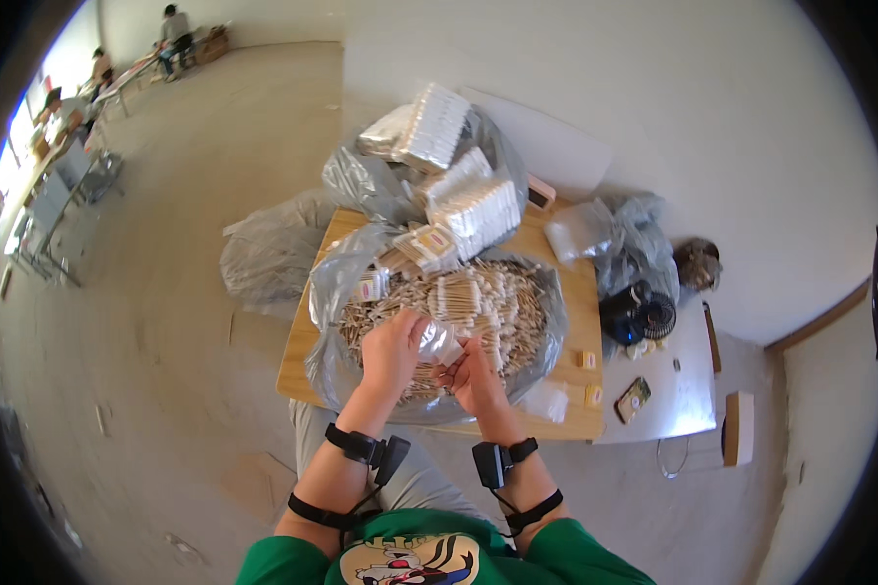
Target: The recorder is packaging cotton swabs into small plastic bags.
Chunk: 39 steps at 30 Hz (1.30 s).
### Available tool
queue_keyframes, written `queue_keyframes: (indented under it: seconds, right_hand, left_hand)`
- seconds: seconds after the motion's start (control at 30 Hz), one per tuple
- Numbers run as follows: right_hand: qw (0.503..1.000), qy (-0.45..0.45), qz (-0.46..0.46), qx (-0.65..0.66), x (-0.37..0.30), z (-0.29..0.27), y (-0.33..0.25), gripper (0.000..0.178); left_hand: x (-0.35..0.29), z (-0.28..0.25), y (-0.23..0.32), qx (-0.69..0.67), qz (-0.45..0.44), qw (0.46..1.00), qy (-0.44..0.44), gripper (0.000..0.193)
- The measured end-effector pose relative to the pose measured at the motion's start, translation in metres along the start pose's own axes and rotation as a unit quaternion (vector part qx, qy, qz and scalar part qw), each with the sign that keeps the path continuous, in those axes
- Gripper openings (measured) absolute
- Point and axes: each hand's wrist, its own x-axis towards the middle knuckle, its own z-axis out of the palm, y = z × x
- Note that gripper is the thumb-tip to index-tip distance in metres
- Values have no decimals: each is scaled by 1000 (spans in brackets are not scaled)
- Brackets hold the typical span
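Between my two hands is a small clear plastic bag point(439, 342), held over a big heap of wooden-stick cotton swabs point(519, 304). My left hand point(392, 353) has its fingers closed on the bag's left side. At the lower right edge of the bag, my right hand point(472, 376) pinches it with bent fingertips. Whether swabs are inside the bag is too small to tell. The heap lies in an open grey plastic sack point(553, 322). Just beyond my hands, a neat row of swabs point(458, 294) rests on top, near filled packs point(429, 246) with yellow labels.
Stacked white packs point(478, 210) fill another grey bag behind. The wooden table point(580, 302) carries small yellow-and-white cards point(586, 360) and clear bags point(544, 400) at right. A side table holds a black fan point(656, 314) and a phone point(633, 400). Other people point(174, 39) sit far left.
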Motion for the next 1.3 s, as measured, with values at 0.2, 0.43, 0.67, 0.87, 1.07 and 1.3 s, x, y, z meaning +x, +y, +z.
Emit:
queue_keyframes:
  seconds: [0.2,0.43,0.67,0.87,1.07,1.3]
  right_hand:
    - [992,14,-93,-86,-21,-55,-16,13]
    - [916,110,-334,-194,-65,-142,-65,13]
    - [905,306,-260,-140,-111,-265,-94,14]
    - [812,466,-202,-289,-96,-353,-92,6]
    - [660,515,-138,-530,-78,-351,-97,23]
    - [502,578,-27,-643,-80,-315,-99,28]
  left_hand:
    - [-7,11,8,-31,-50,998,-27,17]
    - [-21,24,-24,-62,-122,991,-8,22]
    - [-26,42,-9,-174,-149,971,-70,22]
    - [-32,53,-3,-199,-151,965,-80,21]
    - [-33,54,9,-195,-146,965,-102,23]
    - [-38,66,27,-233,-179,944,-154,23]
